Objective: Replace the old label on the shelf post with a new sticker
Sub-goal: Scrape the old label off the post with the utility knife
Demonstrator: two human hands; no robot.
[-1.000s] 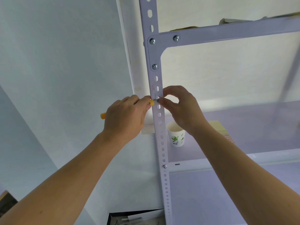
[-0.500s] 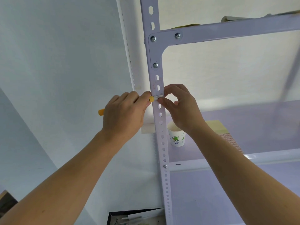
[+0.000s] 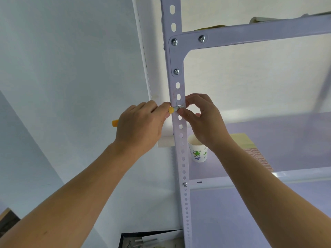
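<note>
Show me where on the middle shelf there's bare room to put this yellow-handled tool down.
Bare shelf board lies right of and behind the yellow pad. It is crowded near the post: paper cup, pad, left hand and right hand.

Head camera looks upward, near shelf post [image 3: 174, 77].

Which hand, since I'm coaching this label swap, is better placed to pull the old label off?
Right hand, probably: its fingers pinch at the tip of the yellow-handled tool on the shelf post, while the left hand grips that tool.
</note>
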